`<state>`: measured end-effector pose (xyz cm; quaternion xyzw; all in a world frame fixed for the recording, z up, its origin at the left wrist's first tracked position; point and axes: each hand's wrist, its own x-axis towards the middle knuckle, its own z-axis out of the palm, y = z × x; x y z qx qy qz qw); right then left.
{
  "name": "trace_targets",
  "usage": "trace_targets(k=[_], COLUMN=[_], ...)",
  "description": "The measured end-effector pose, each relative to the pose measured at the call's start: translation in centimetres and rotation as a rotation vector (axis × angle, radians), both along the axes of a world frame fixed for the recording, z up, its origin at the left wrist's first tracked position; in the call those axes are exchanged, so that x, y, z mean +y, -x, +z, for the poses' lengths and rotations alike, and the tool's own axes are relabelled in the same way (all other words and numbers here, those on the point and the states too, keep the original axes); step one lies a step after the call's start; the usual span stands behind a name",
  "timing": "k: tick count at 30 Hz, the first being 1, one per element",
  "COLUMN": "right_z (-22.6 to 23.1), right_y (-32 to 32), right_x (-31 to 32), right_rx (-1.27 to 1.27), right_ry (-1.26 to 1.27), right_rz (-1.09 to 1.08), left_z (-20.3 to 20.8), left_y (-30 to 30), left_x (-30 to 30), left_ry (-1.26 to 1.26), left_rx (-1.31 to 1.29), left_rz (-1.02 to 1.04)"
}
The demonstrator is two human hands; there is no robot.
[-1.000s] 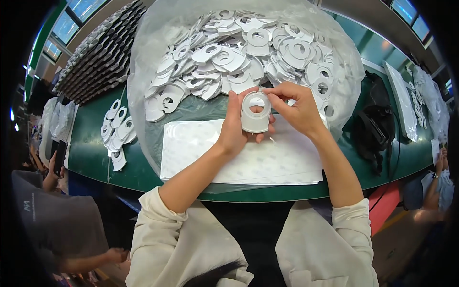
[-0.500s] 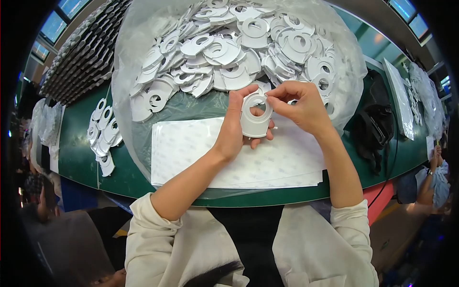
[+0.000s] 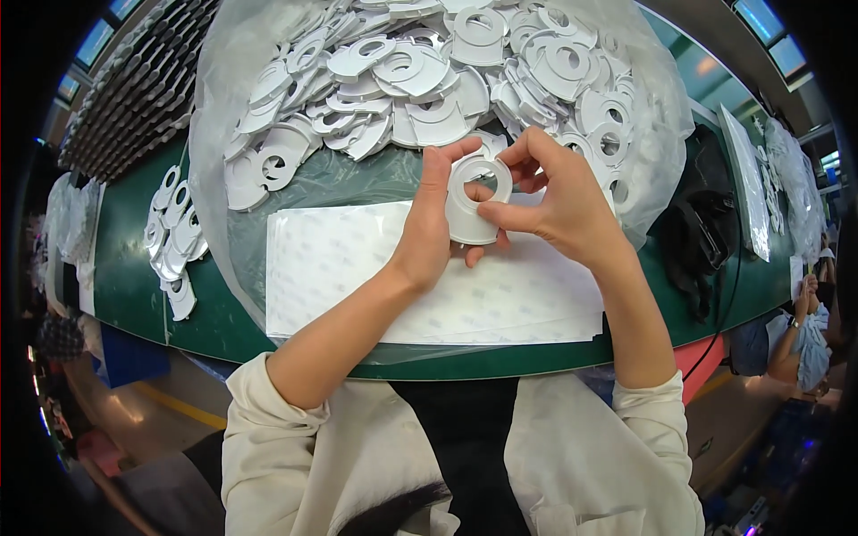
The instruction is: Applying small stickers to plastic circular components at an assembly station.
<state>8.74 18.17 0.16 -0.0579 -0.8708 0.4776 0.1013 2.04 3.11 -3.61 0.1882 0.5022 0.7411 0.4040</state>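
Note:
Between my two hands is a white plastic part (image 3: 471, 228) with a rounded plate and a large round hole near its top. My left hand (image 3: 427, 219) grips it along the left edge, with its fingers passing behind; some fingertips show through the hole and below the plate. On the opposite side my right hand (image 3: 567, 201) pinches the ring, its thumb on the front face and its fingers at the upper right rim. Sheets of white paper (image 3: 357, 286) lie beneath my hands. Just beyond them rises a large heap of similar white parts (image 3: 411, 76).
A clear plastic bag (image 3: 219, 116) spreads under the heap on the green table (image 3: 125, 277). At the left lie several white parts (image 3: 174, 237), near a stack of dark ridged trays (image 3: 134, 85). A black bag (image 3: 702, 223) sits right; another person's arm (image 3: 791, 335) shows beyond.
My right hand has shifted its grip: the thumb has come down from the top of the ring onto its right front. The held part has turned slightly, and the view has shifted a little.

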Motion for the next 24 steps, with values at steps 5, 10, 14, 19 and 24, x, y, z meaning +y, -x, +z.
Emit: trace_targets(k=[5, 10, 14, 19, 24], right_z=[0.1, 0.0, 0.0, -0.2, -0.2], right_y=[-0.1, 0.2, 0.1, 0.2, 0.2], right_x=[0.0, 0.5, 0.7, 0.0, -0.5], right_rx=[0.053, 0.147, 0.238, 0.293, 0.205], right_ry=[-0.141, -0.023, -0.165, -0.310, -0.405], right_rz=[-0.022, -0.117, -0.185, -0.191, -0.157], left_z=[0.2, 0.1, 0.1, 1.0, 6.5], left_y=[0.1, 0.6, 0.7, 1.2, 2.8], left_x=[-0.1, -0.2, -0.1, -0.9, -6.0], left_ry=[-0.016, -0.103, -0.120, -0.149, -0.035], left_rx=[-0.047, -0.158, -0.249, -0.206, 0.511], left_rz=[-0.030, -0.074, -0.063, -0.027, 0.278])
